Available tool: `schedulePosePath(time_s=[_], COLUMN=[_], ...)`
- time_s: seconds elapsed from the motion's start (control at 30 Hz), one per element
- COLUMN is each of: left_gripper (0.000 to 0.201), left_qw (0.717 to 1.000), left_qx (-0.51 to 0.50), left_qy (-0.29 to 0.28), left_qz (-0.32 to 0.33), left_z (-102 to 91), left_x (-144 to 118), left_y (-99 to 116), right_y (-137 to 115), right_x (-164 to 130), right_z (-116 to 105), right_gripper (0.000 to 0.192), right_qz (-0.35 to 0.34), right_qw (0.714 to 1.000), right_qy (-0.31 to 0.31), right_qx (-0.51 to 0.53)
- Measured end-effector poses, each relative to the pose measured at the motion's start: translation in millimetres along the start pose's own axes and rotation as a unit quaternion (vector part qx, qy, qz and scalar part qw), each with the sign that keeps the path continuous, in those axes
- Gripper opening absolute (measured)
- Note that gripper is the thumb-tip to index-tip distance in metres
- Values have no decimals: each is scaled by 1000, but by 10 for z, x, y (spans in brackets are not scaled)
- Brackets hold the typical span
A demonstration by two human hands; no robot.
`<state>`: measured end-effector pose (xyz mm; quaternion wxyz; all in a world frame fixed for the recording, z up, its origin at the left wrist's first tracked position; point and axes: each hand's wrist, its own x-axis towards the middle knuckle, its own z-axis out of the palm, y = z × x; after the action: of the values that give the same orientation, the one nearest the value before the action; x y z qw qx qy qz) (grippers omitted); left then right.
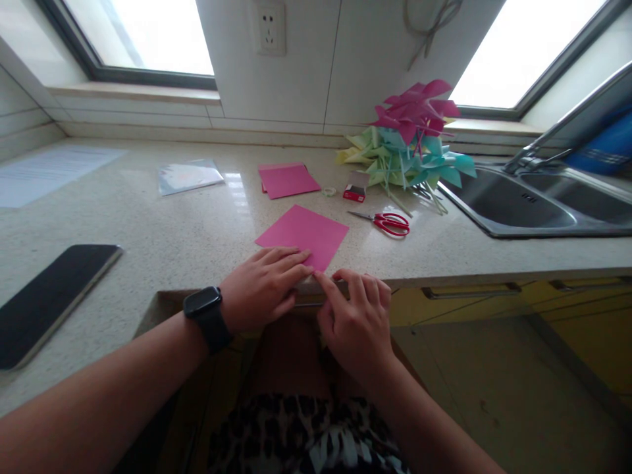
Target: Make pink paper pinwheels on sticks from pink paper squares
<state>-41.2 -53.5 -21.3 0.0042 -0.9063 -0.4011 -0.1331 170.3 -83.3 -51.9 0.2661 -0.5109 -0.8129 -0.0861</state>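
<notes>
A pink paper sheet (pixel 305 234) lies at the tabletop's (pixel 162 230) near edge. The left hand (pixel 264 284) presses flat on its near corner; the right hand (pixel 356 320), fingers curled, pinches that edge. Red scissors (pixel 388 222) lie farther right.

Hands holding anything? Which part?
Nothing lifted. Left hand presses flat on the pink paper square's near corner; right hand fingers pinch that edge.

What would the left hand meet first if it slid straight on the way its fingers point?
The left hand would cross the pink sheet under its fingertips; beyond that, probably the red scissors, though depth is unclear.
</notes>
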Motion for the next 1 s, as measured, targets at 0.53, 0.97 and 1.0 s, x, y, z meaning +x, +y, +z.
schedulePosePath(time_s=[0.53,0.97,1.0], left_gripper=[44,42,40], left_qw=[1000,1000,1000], left_qx=[-2,3,1], left_qy=[10,-1,0], left_qz=[13,-3,-5], left_z=[8,-10,-11], left_x=[6,23,24], left_y=[4,33,32], right_y=[-12,-35,-38], right_x=[14,54,58], right_z=[-42,-41,-40], right_gripper=[45,50,51], right_qz=[11,9,9], right_qw=[999,999,999], right_qy=[-30,-42,-43], right_qx=[-2,-28,-31])
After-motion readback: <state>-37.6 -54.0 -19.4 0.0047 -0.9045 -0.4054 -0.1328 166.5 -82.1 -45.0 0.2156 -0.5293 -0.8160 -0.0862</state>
